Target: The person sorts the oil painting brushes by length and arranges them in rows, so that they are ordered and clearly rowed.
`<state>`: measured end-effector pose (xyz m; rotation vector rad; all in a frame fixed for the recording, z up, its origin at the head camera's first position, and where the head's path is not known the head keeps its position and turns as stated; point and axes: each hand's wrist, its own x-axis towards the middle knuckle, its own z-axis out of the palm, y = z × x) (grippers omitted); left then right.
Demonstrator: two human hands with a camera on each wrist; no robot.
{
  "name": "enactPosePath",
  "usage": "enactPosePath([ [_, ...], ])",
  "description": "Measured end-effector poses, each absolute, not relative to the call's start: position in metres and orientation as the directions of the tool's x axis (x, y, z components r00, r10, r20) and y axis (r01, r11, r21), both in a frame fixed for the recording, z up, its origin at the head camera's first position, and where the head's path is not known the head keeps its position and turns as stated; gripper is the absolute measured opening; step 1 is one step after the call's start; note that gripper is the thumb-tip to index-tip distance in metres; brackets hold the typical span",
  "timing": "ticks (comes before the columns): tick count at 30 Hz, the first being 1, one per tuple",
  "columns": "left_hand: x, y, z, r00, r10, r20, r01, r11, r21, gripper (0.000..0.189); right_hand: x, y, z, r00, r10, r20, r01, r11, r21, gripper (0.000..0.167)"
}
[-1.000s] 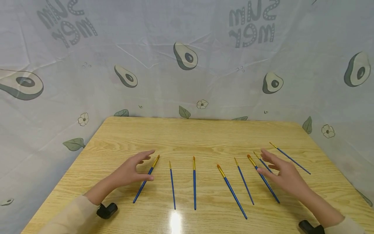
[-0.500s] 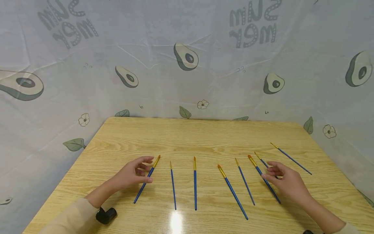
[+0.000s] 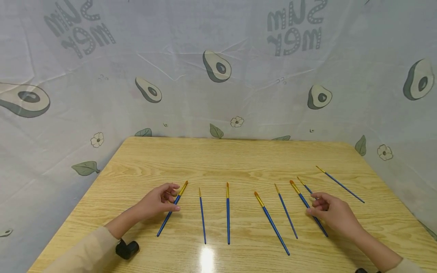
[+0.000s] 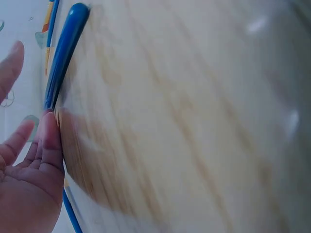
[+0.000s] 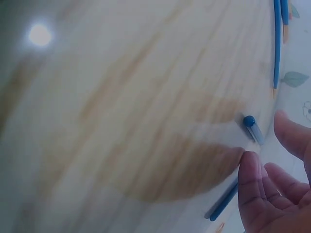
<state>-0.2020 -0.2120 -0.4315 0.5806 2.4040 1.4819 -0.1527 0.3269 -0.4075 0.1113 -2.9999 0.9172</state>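
In the head view my left hand [image 3: 155, 203] is over the leftmost paintbrush [image 3: 166, 220], thumb and fingers apart. Its blue handle [image 4: 68, 53] looms large beside the fingertips in the left wrist view. My right hand [image 3: 336, 214] hovers low at the right, fingers loosely curved. Its thumb tip overlaps a thick paintbrush [image 3: 301, 196] in the head view, while its fingers hide the lower part of a thin paintbrush [image 3: 307, 188]. In the right wrist view a blue handle end [image 5: 249, 121] shows past the gap between thumb and fingers. Neither hand grips anything.
Between the hands lie several blue-handled paintbrushes: a thin one [image 3: 202, 220], a straight one [image 3: 228, 220], a thick slanted one [image 3: 272, 223] and another thin one [image 3: 286, 212]. One more paintbrush [image 3: 343, 186] lies far right on the wooden table [image 3: 218, 155]. A printed cloth [image 3: 177, 102] hangs behind.
My right hand has come down and back toward me, its fingers drawing in from a wider spread. The left fingers have curved in slightly. The paintbrushes lie where they were.
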Motion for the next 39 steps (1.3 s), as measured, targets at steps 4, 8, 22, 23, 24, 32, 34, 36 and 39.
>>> enactPosePath([
  [4,-0.203,-0.206,-0.429,-0.894,0.447,-0.008,0.199,0.413,0.889,0.062,-0.153,0.328,-0.409,-0.998,-0.062,0.004,-0.053,0.818,-0.574,0.062],
  [8,-0.204,-0.202,-0.431,-0.902,0.431,-0.012,0.2,0.442,0.874,0.06,-0.154,0.329,-0.411,-0.998,-0.058,0.009,-0.052,0.81,-0.584,0.061],
  [22,-0.206,-0.2,-0.436,-0.932,0.364,-0.008,0.195,0.519,0.832,0.052,-0.149,0.324,-0.418,-0.998,-0.051,0.028,-0.057,0.784,-0.619,0.055],
  [23,-0.206,-0.2,-0.436,-0.932,0.362,-0.006,0.196,0.519,0.832,0.051,-0.149,0.323,-0.418,-0.998,-0.05,0.029,-0.058,0.784,-0.618,0.054],
  [24,-0.206,-0.2,-0.436,-0.933,0.361,-0.004,0.197,0.519,0.832,0.05,-0.148,0.323,-0.418,-0.998,-0.048,0.029,-0.056,0.785,-0.617,0.053],
  [32,-0.206,-0.201,-0.435,-0.931,0.364,0.015,0.216,0.518,0.828,0.044,-0.15,0.323,-0.421,-0.999,-0.042,0.019,-0.045,0.793,-0.608,0.05],
  [34,-0.205,-0.201,-0.436,-0.933,0.359,0.02,0.223,0.534,0.816,0.042,-0.15,0.324,-0.421,-0.999,-0.043,0.019,-0.046,0.798,-0.601,0.049],
  [36,-0.205,-0.201,-0.436,-0.936,0.352,0.025,0.228,0.549,0.804,0.04,-0.15,0.324,-0.421,-0.999,-0.044,0.021,-0.048,0.801,-0.597,0.048],
  [39,-0.204,-0.2,-0.436,-0.938,0.344,0.033,0.235,0.565,0.791,0.038,-0.151,0.325,-0.42,-0.999,-0.046,0.026,-0.052,0.804,-0.593,0.047],
])
